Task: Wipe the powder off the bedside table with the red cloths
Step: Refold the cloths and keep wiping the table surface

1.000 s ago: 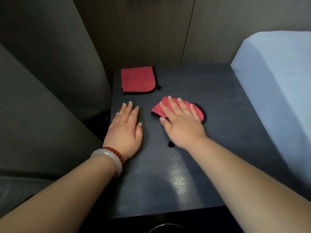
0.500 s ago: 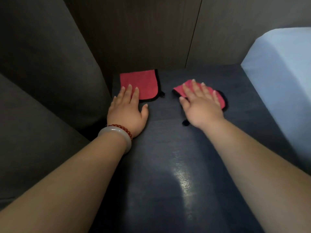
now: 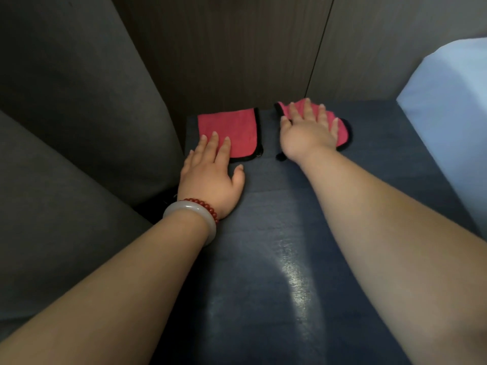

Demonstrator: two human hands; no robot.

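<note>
Two red cloths with black trim lie on the dark blue bedside table. The folded cloth sits flat at the far left corner; my left hand lies flat with straight fingertips resting on its near edge. The bunched cloth is near the table's far edge, mostly covered by my right hand, which presses on it with spread, straight fingers. I cannot make out any powder on the table top.
A grey upholstered panel rises along the table's left side. A dark wooden wall stands behind it. A bed with a pale blue sheet borders the right edge.
My right hand has pushed the bunched cloth from mid-table to the far edge. My left hand slid forward until its fingertips came onto the folded cloth.
</note>
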